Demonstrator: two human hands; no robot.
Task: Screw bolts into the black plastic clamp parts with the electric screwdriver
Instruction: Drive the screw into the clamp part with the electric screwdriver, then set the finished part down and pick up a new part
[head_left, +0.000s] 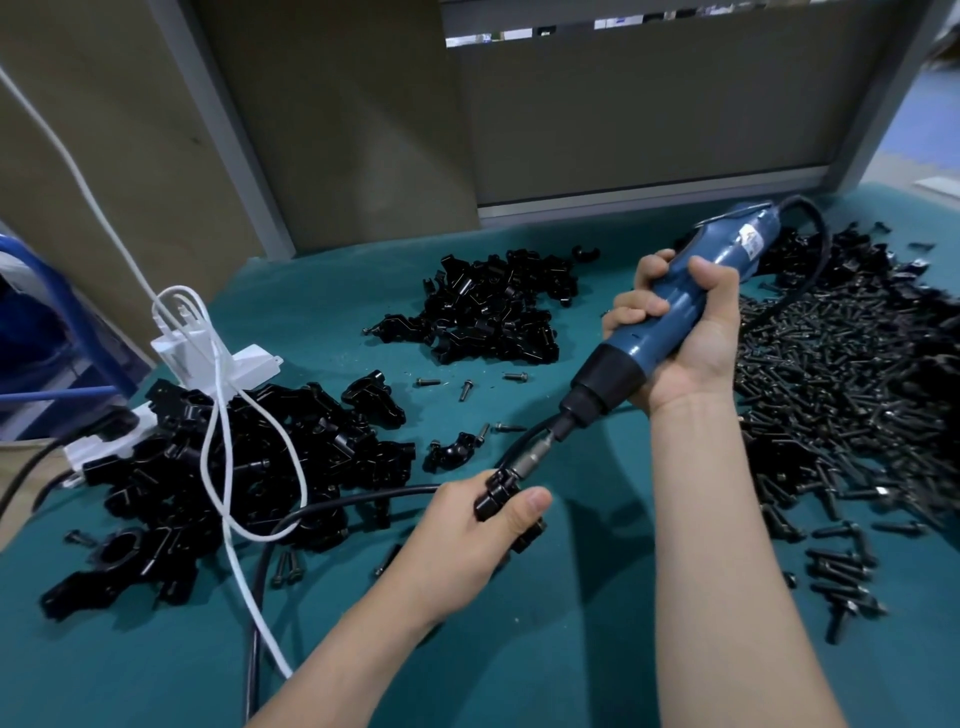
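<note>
Now — teal mat (571, 654), grey partition (649, 130) | left hand (462, 540) grips clamp (496, 493) | right hand (691, 338) grips screwdriver (605, 376)

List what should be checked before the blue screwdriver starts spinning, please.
1. Right hand grips the electric screwdriver: ok.
2. Left hand holds the clamp part: ok.
3. Bit meets the clamp part's top: ok.
4. A bolt sits straight in its hole: cannot tell, hidden.
5. Black cable clear of the bit: not ok, it passes close beside.
6. Bolt pile at hand: ok.
</note>
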